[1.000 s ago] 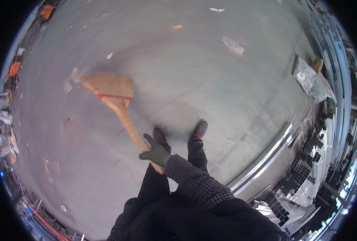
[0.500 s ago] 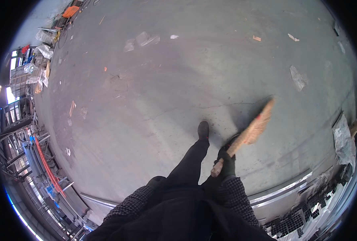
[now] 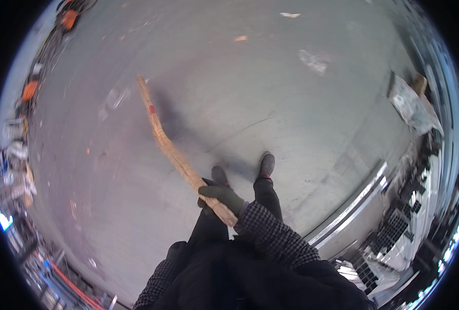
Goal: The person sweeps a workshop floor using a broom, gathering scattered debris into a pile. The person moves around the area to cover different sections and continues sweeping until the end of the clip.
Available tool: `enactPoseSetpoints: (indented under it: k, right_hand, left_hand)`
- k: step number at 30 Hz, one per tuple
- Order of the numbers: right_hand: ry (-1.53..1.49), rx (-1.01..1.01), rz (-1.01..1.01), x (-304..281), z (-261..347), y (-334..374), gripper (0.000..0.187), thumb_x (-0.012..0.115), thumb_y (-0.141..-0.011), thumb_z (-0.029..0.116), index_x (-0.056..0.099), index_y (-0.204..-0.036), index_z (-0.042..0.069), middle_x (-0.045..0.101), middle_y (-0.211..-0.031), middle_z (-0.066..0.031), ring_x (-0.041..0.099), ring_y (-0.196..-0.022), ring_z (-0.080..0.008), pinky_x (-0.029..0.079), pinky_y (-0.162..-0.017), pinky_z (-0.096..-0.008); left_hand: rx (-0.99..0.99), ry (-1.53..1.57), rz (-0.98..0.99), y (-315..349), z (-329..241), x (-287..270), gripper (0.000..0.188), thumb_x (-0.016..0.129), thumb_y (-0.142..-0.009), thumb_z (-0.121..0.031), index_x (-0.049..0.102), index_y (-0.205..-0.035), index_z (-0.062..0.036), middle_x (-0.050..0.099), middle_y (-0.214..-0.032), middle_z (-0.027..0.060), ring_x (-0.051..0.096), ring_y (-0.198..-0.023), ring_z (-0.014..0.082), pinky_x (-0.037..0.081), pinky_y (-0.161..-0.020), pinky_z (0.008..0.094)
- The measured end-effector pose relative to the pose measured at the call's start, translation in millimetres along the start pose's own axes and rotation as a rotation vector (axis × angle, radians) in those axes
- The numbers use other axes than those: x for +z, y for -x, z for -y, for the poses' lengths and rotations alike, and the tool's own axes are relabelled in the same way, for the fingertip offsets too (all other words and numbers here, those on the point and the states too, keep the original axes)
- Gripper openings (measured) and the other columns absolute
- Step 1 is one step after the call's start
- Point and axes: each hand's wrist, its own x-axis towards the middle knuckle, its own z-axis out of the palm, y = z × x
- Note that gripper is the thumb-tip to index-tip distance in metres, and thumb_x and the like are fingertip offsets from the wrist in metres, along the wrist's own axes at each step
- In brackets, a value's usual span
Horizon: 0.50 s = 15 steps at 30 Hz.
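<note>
My right hand, in a dark green glove, is closed around the handle end of a straw broom. The broom slants up and left across my body, with a red band near its far end, held over the grey floor. My left hand, darkly gloved, hangs low beside my left thigh, and its fingers cannot be made out. Two dark shoes stand between the broom and the floor to the right.
A crumpled clear plastic sheet and smaller scraps lie ahead. At the right are a grey-white sheet, a long metal profile and stacked black grid pieces. Racks and red tubing line the lower left.
My right hand has carried the broom from the right across to the left, so it points up-left. My view has turned rightward, and my feet have shifted. The left hand stays low.
</note>
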Motion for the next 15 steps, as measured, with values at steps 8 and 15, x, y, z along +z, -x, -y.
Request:
enactPoseSetpoints:
  k: [8,15]
  right_hand:
    - [-0.04,-0.549,-0.355,-124.2,69.8,134.6,0.077,0.066,-0.086,0.01,0.027,-0.152,0.015,0.057,-0.09,-0.0062,0.058,-0.066,-0.0163,0.05,-0.055,-0.03]
    - [-0.383,-0.947,-0.721,-352.2,145.4,236.5,0.04,0.069,-0.085,0.012,0.049,-0.119,0.015,0.055,-0.073,-0.0055,0.055,-0.056,-0.0174,0.048,-0.048,-0.0315]
  left_hand:
    - [0.428,-0.436,-0.049,-61.6,-36.4,16.2,0.037,0.051,-0.094,-0.035,0.07,-0.086,-0.0047,0.067,-0.076,0.0082,0.063,-0.073,0.0192,0.049,-0.067,0.0385]
    - [-0.072,-0.401,0.082,-72.6,-128.3,80.7,0.044,0.06,-0.09,-0.043,0.071,-0.112,-0.0056,0.072,-0.104,0.0175,0.068,-0.096,0.0279,0.052,-0.083,0.0401]
